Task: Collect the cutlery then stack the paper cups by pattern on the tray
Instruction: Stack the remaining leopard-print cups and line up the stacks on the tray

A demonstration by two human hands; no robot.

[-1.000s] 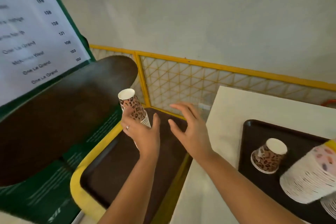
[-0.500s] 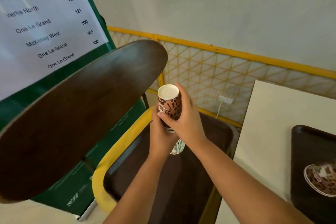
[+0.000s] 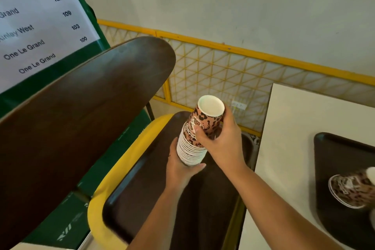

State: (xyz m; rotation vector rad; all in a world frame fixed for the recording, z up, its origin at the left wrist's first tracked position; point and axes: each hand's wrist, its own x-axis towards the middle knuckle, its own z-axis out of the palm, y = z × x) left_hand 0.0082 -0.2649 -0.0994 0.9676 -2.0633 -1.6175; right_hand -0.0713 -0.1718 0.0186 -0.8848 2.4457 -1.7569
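**Pale wall, dark trays, cups mid-stack**

Pale wall behind. Over a dark tray (image 3: 213, 199), the right hand (image 3: 225, 142) pinches a leopard-print cup (image 3: 206, 122) capping an inverted cup stack (image 3: 189, 151); the left hand (image 3: 179, 165) cradles its base. Best pressed straight down, rims aligned.

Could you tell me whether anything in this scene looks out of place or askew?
Only mildly: the leopard-print cup stack, held upside down in both hands, leans to the right rather than standing straight. Another leopard-print cup lies tipped over on the tray at right.
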